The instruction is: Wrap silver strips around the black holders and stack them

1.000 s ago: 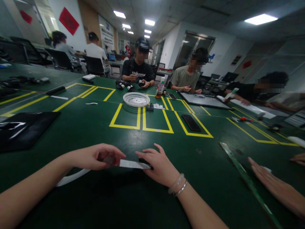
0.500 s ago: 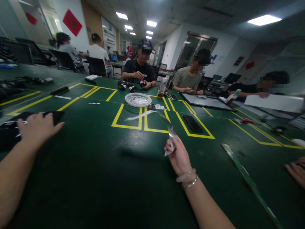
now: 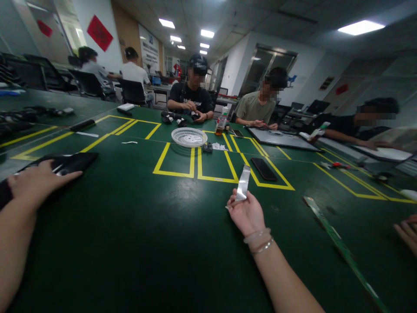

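At the left my left hand [image 3: 36,182] lies over a glossy black piece [image 3: 78,161] on the table, thumb stretched out to the right. Part of that black piece is hidden under the hand, and I cannot make out its kind. My right hand [image 3: 248,214], with two bracelets at the wrist, is raised above the table with its palm upward. Between its fingers it holds a shiny silver strip [image 3: 243,183] that points up and away. Just beyond the strip a black phone [image 3: 263,168] lies inside a yellow-taped outline.
A white plastic basket [image 3: 177,138] stands mid-table, with a small dark part [image 3: 207,148] beside it. A long green circuit board strip [image 3: 339,243] lies to the right. Farther back are a bottle [image 3: 221,123] and a large flat panel [image 3: 283,139]. Several people sit around the table.
The silver strip, long and curling half a second ago, now looks short and straight. My right palm has turned upward. My left hand and the black piece have shifted slightly.
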Demonstrator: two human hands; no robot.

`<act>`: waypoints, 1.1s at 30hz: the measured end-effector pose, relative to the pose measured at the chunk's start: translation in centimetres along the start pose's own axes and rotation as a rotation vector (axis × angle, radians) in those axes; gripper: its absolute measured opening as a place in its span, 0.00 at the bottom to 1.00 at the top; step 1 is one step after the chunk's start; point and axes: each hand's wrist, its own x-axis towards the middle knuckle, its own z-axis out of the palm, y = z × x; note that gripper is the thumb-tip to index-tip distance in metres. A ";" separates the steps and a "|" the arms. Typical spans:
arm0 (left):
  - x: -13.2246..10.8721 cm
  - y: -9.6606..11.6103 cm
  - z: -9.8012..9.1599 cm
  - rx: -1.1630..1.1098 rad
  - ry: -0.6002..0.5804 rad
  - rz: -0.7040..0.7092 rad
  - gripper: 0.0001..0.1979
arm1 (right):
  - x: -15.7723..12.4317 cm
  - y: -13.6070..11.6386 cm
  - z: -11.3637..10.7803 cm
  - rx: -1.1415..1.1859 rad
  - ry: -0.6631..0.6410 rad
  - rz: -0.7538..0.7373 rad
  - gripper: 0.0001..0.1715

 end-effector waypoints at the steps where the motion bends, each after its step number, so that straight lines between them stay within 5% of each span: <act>1: 0.5 0.1 0.3 0.052 0.064 -0.103 0.31 | 0.0 0.0 0.0 0.000 -0.002 0.000 0.15; 3: 1.8 1.2 1.2 0.158 0.217 -0.333 0.35 | 0.0 -0.1 0.1 0.002 -0.006 -0.002 0.15; 5: 3.7 4.0 2.0 0.108 0.155 -0.371 0.44 | -0.1 -0.1 0.1 0.002 -0.009 -0.001 0.15; 9: 7.1 12.9 2.9 -0.105 0.011 -0.166 0.44 | 0.0 -0.2 0.1 -0.003 -0.013 0.010 0.14; 12: 8.0 19.6 2.8 -0.229 -0.271 0.056 0.39 | 0.2 -0.3 0.2 -0.004 -0.003 -0.003 0.12; 16: 7.5 25.3 3.2 -0.353 -0.458 0.210 0.40 | 0.3 -0.2 0.4 0.004 0.007 -0.070 0.09; 20: 7.0 27.1 4.3 -0.401 -0.510 0.251 0.44 | 0.1 0.2 0.5 -0.069 -0.046 -0.185 0.14; 26: 6.7 26.8 4.9 -0.347 -0.498 0.295 0.47 | -0.3 1.3 0.1 -0.355 -0.168 -0.403 0.26; 29: 6.8 27.0 4.5 -0.289 -0.382 0.359 0.45 | -0.7 1.6 -0.2 -0.658 -0.298 -0.557 0.24; 33: 6.4 27.4 3.6 -0.224 -0.080 0.592 0.25 | -1.6 1.4 -0.2 -1.212 -0.614 -0.745 0.20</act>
